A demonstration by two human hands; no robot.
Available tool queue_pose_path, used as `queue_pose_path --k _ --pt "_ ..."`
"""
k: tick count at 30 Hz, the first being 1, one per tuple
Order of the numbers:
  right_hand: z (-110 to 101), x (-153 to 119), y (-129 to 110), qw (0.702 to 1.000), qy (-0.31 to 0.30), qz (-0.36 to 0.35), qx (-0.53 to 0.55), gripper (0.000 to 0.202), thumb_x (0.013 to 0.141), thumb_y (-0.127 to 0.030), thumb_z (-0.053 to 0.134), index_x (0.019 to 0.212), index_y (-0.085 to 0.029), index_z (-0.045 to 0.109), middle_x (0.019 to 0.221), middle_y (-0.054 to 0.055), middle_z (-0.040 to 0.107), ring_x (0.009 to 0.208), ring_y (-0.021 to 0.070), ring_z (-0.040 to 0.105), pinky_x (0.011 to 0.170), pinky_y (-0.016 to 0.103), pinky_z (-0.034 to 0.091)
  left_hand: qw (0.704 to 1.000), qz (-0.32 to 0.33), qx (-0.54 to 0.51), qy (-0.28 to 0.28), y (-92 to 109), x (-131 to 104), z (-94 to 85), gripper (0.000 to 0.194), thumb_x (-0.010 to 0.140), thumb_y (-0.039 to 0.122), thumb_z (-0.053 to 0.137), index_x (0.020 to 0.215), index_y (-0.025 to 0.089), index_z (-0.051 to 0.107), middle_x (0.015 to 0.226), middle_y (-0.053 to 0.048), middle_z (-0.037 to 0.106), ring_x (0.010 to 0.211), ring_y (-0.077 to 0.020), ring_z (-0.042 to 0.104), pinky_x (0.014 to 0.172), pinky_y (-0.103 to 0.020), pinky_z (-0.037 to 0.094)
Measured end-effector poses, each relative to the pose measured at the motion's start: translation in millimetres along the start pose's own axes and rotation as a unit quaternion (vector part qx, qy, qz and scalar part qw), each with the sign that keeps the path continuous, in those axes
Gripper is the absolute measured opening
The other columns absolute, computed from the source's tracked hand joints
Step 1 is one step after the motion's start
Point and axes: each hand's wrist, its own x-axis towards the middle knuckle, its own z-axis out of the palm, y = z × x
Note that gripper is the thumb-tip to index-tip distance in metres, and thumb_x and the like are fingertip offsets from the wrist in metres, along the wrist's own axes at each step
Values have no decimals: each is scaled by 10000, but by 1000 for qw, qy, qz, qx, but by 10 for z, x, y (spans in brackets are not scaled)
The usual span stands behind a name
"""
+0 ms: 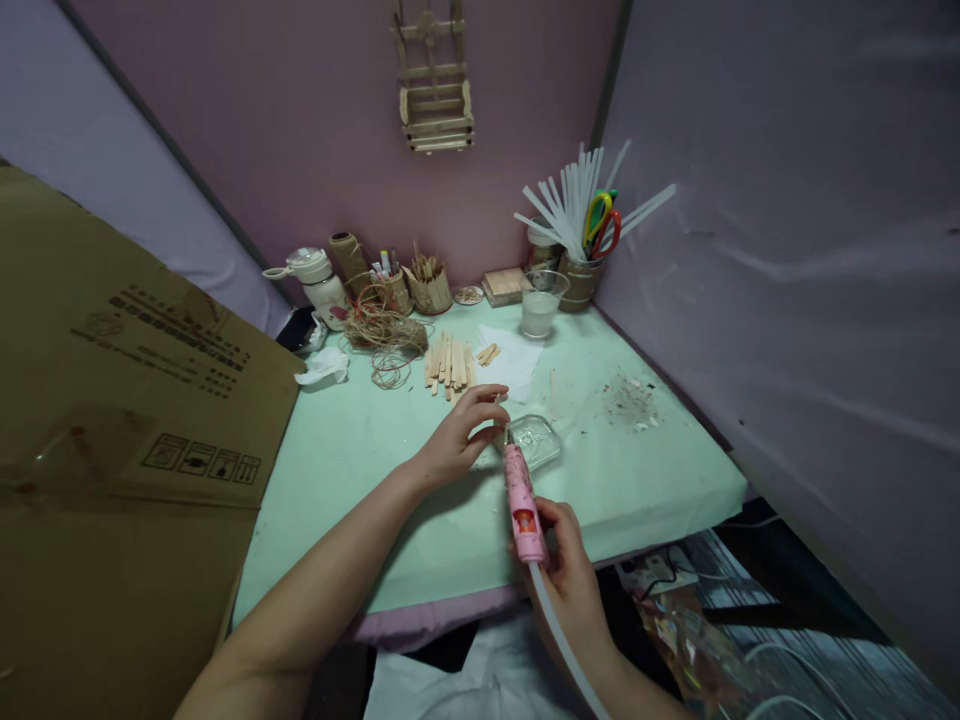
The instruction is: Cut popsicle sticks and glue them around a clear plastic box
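My right hand (566, 560) is wrapped round a pink hot glue gun (519, 490), which points away from me over the table. A long translucent glue stick (559, 632) runs out of its back end. At the nozzle, my left hand (469, 435) has its fingers bent in a pinch; a small pale piece shows at the fingertips, too small to name. Just right of the nozzle lies a clear, shallow dish (538, 440). Beyond my left hand is a pile of wooden craft sticks (448, 364), with a few short stick pieces (487, 354) on white paper (517, 358).
Tangled twine (382, 330), a bottle (322, 285) and stick holders (431, 288) line the back left. A cup of cloudy liquid (540, 305) stands near a jar with glue sticks and scissors (581, 280). Debris (631, 400) lies right. A cardboard box (135, 430) borders the left.
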Motion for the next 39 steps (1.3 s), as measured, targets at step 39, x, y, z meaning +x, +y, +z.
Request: queue_pose_path --k 39 --pt "-1007 1746 431 949 198 171 174 431 717 -578 762 728 -175 610 702 8 662 569 104 629 555 234 594 944 23 140 -299 94 683 -319 164 680 123 819 775 234 746 1559 -33 413 1512 -383 169 1164 -662 186"
